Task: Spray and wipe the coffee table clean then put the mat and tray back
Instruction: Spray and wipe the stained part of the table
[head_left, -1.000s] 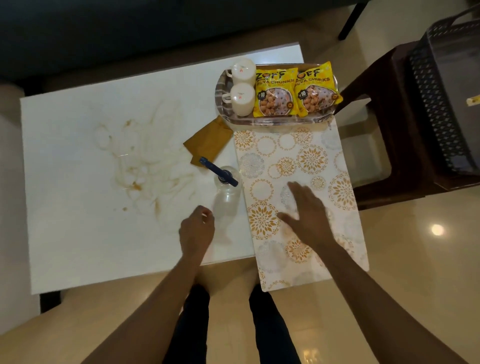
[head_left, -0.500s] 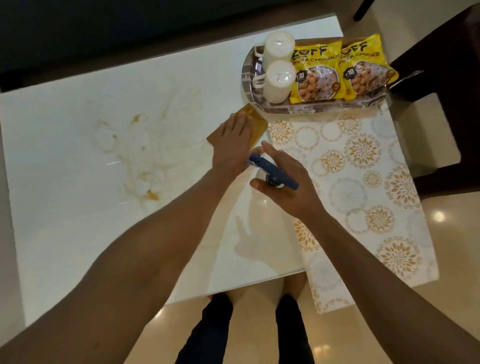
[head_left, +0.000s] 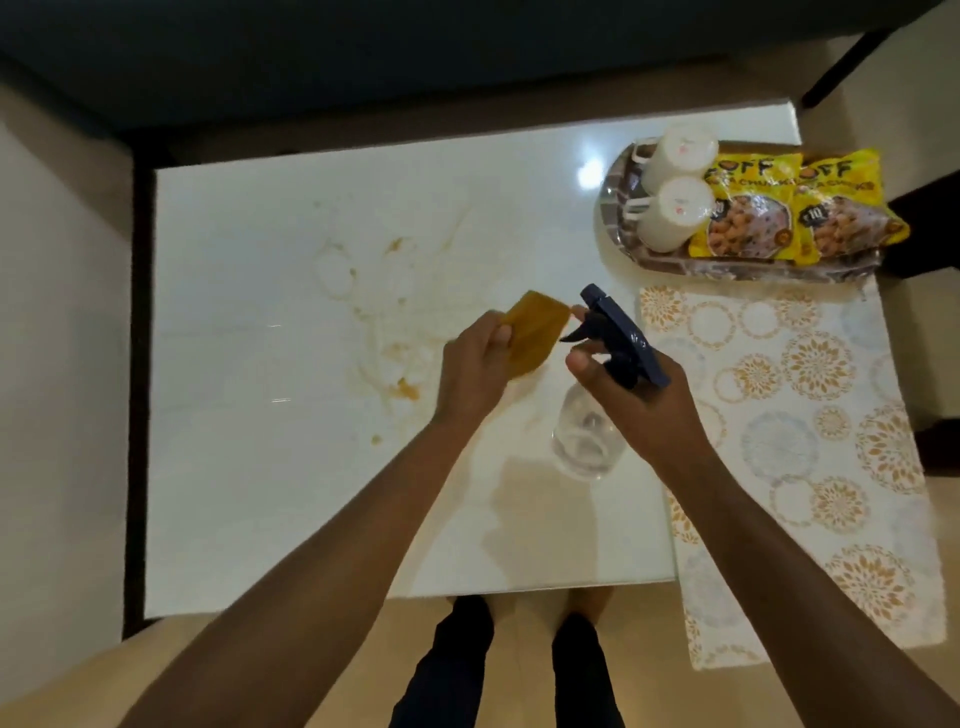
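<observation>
Left hand (head_left: 475, 364) fingers pinch the yellow cloth (head_left: 532, 332); right hand (head_left: 631, 402) fingers curl round the spray bottle (head_left: 621, 338).

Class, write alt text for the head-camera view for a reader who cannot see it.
Over a white coffee table smeared with brown stains, the left hand grips a folded mustard-yellow cloth and the right hand a clear spray bottle with a dark blue trigger head. At right lie a floral-patterned mat and a tray of white mugs and yellow snack packets.
</observation>
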